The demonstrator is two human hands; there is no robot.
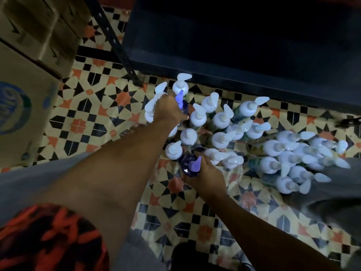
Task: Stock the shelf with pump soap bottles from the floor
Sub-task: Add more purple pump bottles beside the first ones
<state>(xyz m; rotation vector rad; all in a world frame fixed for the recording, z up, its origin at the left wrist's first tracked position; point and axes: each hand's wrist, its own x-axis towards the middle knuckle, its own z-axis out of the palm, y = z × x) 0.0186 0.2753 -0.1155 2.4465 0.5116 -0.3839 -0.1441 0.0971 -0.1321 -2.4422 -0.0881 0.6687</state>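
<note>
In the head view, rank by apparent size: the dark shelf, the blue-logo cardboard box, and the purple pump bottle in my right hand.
1. dark shelf, largest.
2. cardboard box, though the frame edge cuts both off.
3. purple pump bottle held by the right hand, clearly smallest.

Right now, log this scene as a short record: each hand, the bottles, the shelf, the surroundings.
left hand: grips the far purple bottle at the cluster's far side
right hand: grips the near purple bottle at the cluster's near edge
white pump bottles: many, crowded together on the tiled floor; those at right are blurred
shelf: dark, beyond the bottles; none visible on the part in view
cardboard boxes: stacked at left
</note>
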